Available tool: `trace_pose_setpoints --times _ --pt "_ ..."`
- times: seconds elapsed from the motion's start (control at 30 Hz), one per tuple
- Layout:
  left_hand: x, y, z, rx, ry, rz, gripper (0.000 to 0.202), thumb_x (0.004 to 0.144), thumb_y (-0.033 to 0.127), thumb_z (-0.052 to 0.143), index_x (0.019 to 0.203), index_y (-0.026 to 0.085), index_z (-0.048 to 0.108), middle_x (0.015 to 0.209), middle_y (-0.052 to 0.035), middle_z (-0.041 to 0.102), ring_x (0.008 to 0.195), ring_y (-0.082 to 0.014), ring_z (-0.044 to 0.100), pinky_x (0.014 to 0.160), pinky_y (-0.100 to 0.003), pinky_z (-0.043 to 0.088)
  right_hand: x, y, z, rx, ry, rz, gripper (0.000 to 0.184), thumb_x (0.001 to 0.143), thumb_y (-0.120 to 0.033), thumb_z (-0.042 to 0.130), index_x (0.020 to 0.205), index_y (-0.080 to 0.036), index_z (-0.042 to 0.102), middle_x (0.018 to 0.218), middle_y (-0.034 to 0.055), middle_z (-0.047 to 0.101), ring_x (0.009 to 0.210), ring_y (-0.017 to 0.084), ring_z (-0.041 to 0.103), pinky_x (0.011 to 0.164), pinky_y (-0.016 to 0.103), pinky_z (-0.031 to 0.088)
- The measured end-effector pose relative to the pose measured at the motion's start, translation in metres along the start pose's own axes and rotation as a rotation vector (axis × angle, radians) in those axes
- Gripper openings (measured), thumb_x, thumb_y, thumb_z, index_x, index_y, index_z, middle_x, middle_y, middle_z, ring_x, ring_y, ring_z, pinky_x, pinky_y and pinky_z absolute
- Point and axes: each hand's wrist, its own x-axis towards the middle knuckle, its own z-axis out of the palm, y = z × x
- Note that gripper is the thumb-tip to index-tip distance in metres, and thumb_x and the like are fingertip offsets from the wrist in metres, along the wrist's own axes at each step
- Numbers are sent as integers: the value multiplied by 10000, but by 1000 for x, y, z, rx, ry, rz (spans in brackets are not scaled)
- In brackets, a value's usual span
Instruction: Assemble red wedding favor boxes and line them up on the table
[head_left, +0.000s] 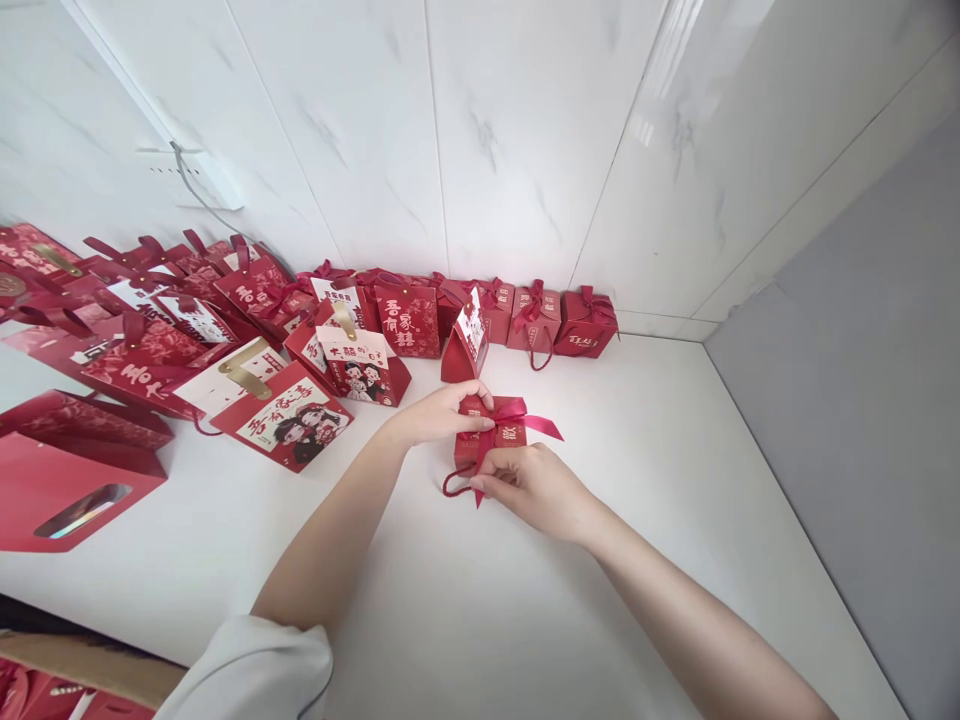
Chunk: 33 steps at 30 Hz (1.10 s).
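A small red gift box (512,436) with gold characters sits on the white table in front of me. A crimson ribbon (541,425) is tied round it, its knot on top and one tail stretching to the right. My left hand (448,412) grips the box from the left, thumb lying by the knot and fingers curled over the far side. At the near side, my right hand (536,482) pinches the hanging ribbon tail between thumb and fingers. A dark red cord handle (450,486) loops out at the box's lower left.
Red boxes with bows (535,316) line the marbled wall (517,130). A small tent-shaped box (463,345) stands just beyond my left hand. Several printed gift bags (300,425) crowd the left, with a windowed red bag (75,490) nearest. A cardboard carton (90,665) is at lower left.
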Motion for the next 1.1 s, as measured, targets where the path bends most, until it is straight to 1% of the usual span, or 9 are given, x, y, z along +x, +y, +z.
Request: trace_pose_setpoints --times 0.07,0.17,0.33,0.4,0.53,0.7,0.8,0.93,1.1 --pt "0 0 1 -27 4 -18 290 765 396 669 952 201 563 826 24 562 721 -120 496 650 -241 394 -1 1 -3 19 -19 -7 295 915 -407 528 710 -234 652 756 22 711 706 192 637 617 294 442" --pt "1 1 2 -71 11 -32 302 730 390 702 913 198 560 800 29 560 699 -113 494 635 -237 388 -1 3 -6 -5 -31 -16 294 908 -405 547 710 -220 660 748 19 705 709 180 631 620 283 433" --pt "3 -1 4 -159 10 -53 316 686 380 735 874 199 555 743 42 541 675 -109 493 622 -232 392 1 7 -6 -88 -50 -22 253 897 -364 568 703 -224 651 666 -17 646 621 137 552 578 253 378" --pt "4 -2 5 -166 15 -53 312 683 364 738 872 197 554 763 37 551 701 -113 505 637 -232 398 2 7 -6 -104 -57 -33 249 893 -343 568 687 -222 637 643 -23 629 601 129 528 578 250 369" --pt "5 -2 6 -170 17 -51 308 686 343 741 871 190 549 784 33 558 732 -119 519 662 -236 399 2 8 -8 -117 -78 -60 242 884 -310 573 667 -216 623 637 -11 627 610 137 533 584 253 364" --pt "5 -2 6 -186 14 -44 313 681 345 744 868 189 547 794 26 569 729 -124 527 656 -243 407 3 10 -11 -140 -118 -83 236 874 -303 585 663 -208 628 602 -22 584 579 120 495 553 243 330" --pt "6 -6 7 -178 17 -48 306 690 340 738 879 191 548 754 32 555 694 -120 518 639 -245 401 4 11 -13 -128 -141 -91 230 863 -306 602 657 -205 620 580 -43 545 557 102 449 533 230 313" --pt "6 -9 6 -184 18 -56 301 699 325 732 887 192 537 774 26 560 707 -124 528 650 -249 407 5 10 -12 -128 -137 -108 221 859 -286 601 656 -202 616 590 -45 551 562 96 444 533 224 308" --pt "5 -6 6 -185 28 -41 298 696 320 742 877 197 539 813 29 561 756 -127 534 684 -244 413 8 12 -5 -172 -91 -114 254 863 -266 582 621 -190 575 594 -35 570 562 98 461 537 228 308"
